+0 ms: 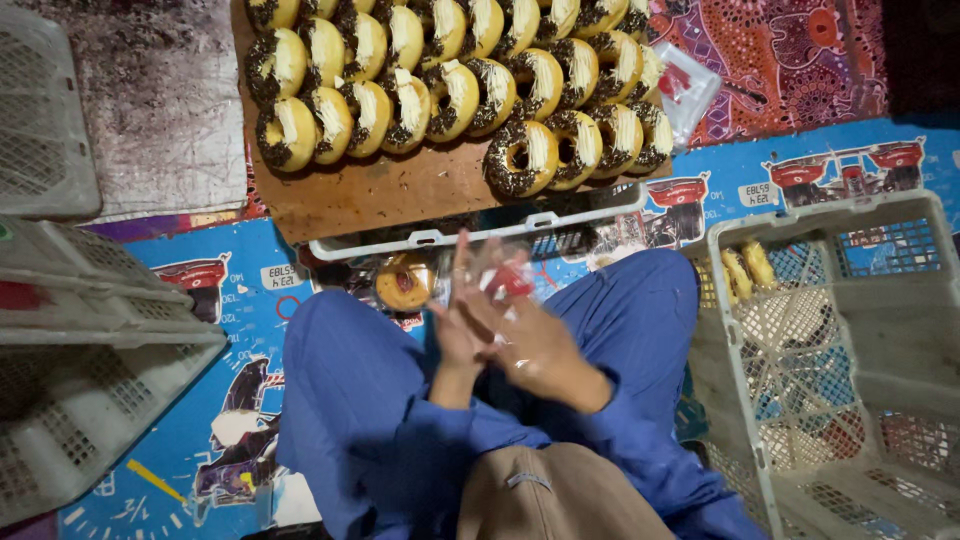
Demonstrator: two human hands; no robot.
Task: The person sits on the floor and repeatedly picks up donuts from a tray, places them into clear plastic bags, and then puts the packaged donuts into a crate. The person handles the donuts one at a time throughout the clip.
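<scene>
We see both hands pressed around a clear bag (pixel 505 280); right hand (pixel 530 340) covers left hand (pixel 455 335), bagged donut (pixel 404 282) at ten o'clock.

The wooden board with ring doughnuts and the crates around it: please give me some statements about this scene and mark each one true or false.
1. The ring doughnuts with chocolate sprinkles and cream lie in rows on the brown wooden board. True.
2. The grey plastic crate on the right is full of doughnuts to the top. False: only a few pieces lie in its far corner.
3. Both hands, the left hand and the right hand, are together above the lap in blue trousers. True.
4. The hands rest on the wooden board. False: they are nearer to the camera, apart from it.
5. A wrapped doughnut in clear film lies just left of the hands. True.
</scene>
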